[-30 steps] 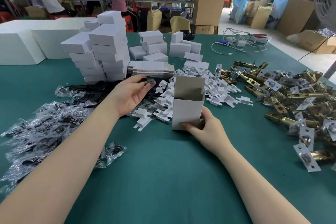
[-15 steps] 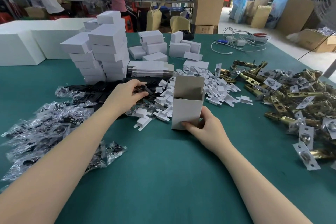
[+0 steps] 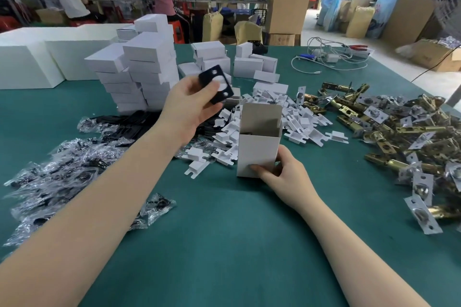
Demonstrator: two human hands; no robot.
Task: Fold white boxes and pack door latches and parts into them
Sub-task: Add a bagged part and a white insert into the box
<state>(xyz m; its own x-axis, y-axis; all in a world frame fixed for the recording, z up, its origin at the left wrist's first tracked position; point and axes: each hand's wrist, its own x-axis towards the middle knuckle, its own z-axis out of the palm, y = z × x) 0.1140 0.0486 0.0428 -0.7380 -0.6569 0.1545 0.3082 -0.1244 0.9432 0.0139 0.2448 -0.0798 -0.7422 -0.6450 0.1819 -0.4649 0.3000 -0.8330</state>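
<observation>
While the right hand [image 3: 282, 174] grips the low near corner of the upright white box [image 3: 258, 142], fingers curled round it, the box stands open-topped on the green worktop [image 3: 224, 244] at the middle of the scene. Up goes the left hand [image 3: 185, 107], raised above the worktop just left of the box, pinching a flat black plate [image 3: 216, 84] with two round holes between thumb and fingertips, the plate tilted. Something dark lies inside the box, too shadowed to tell what. Just behind and to both sides of the box sprawls a heap of small white card inserts [image 3: 294, 122]. Off to the right, a big pile of brass door latches [image 3: 399, 132] with silver faceplates covers the worktop. On the near left, clear bags of dark parts [image 3: 57, 177] lie scattered, with loose black plates [image 3: 127, 124] beyond them. Far left, a tall stack of closed white boxes [image 3: 139, 67] rises. White cables [image 3: 329, 57] lie at the far right edge.
</observation>
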